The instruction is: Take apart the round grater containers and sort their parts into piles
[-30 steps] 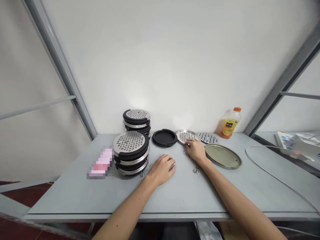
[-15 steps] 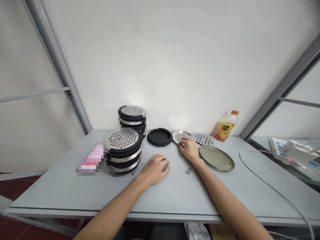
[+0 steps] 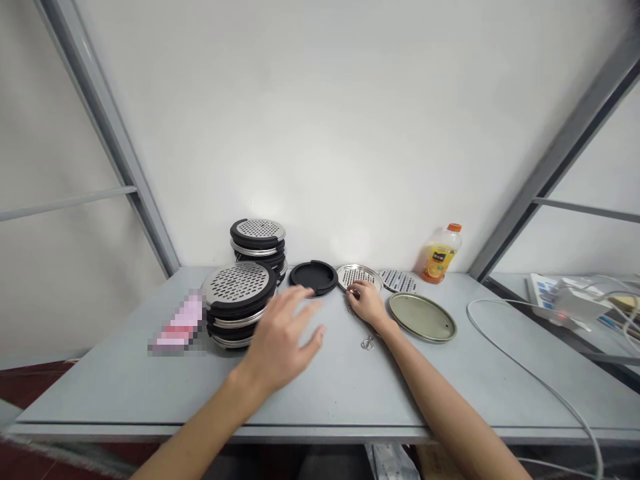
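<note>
My left hand [image 3: 285, 337] is raised above the table with its fingers spread and nothing in them. Behind it stands a front stack [image 3: 237, 290] of round black trays with silver rims and a perforated metal lid on top; the hand covers part of its right side. My right hand [image 3: 369, 303] rests at the near rim of a perforated metal disc [image 3: 361, 272], fingers bent and closed, their tips partly hidden. Close to its wrist lies a small bent-wire clip [image 3: 367, 343]. Between the hands, farther back, is a black round tray [image 3: 314, 277].
A second stack [image 3: 257, 243] stands against the wall. On the right are another perforated disc [image 3: 399, 281], an olive-green round lid [image 3: 423, 317] and an orange-capped juice bottle [image 3: 440, 257]. A white cable [image 3: 520, 363] crosses the table's right side; a blurred-out pink item [image 3: 179, 323] lies left.
My left hand has lifted off the table and moved left towards the front stack, its fingers spreading. The right hand stays by the perforated disc. The view has shifted slightly.
</note>
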Action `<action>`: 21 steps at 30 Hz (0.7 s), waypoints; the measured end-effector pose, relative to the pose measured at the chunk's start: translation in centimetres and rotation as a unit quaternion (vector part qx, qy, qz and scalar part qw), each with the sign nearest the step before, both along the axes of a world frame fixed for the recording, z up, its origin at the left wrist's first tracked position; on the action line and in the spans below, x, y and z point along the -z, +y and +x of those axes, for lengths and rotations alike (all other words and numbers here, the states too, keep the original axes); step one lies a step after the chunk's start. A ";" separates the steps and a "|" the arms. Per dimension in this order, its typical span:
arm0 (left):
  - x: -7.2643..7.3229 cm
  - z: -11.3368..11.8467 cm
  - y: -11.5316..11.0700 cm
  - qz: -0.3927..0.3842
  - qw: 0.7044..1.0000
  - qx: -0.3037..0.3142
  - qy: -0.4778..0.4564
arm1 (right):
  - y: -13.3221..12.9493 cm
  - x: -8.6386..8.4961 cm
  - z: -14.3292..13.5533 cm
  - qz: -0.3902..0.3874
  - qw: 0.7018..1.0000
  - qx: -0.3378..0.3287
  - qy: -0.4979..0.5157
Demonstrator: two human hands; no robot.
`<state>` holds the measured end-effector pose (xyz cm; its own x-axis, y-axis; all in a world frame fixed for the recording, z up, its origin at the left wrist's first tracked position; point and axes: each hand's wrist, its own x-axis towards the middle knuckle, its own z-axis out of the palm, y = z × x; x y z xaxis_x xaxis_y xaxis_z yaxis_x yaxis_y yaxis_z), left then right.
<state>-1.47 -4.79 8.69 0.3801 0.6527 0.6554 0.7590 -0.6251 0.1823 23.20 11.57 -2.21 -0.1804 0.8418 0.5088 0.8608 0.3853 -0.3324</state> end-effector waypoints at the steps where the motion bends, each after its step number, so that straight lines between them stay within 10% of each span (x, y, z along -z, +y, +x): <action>1: -1.4 -1.2 -0.1 0.007 0.998 -0.060 -0.012 | 0.0 0.0 -0.1 0.001 1.000 0.002 -0.001; 5: -5.0 -7.2 1.7 -0.063 0.971 -0.230 0.027 | 0.0 0.2 -0.4 0.010 1.000 0.022 0.000; 10: -4.8 -12.8 4.1 -0.232 0.950 -0.169 0.125 | 0.0 0.5 -0.6 -0.003 1.000 0.014 -0.013; 21: -4.1 -12.6 3.5 -0.200 0.963 -0.141 0.109 | -0.5 0.2 -0.8 -0.027 0.999 0.011 -0.026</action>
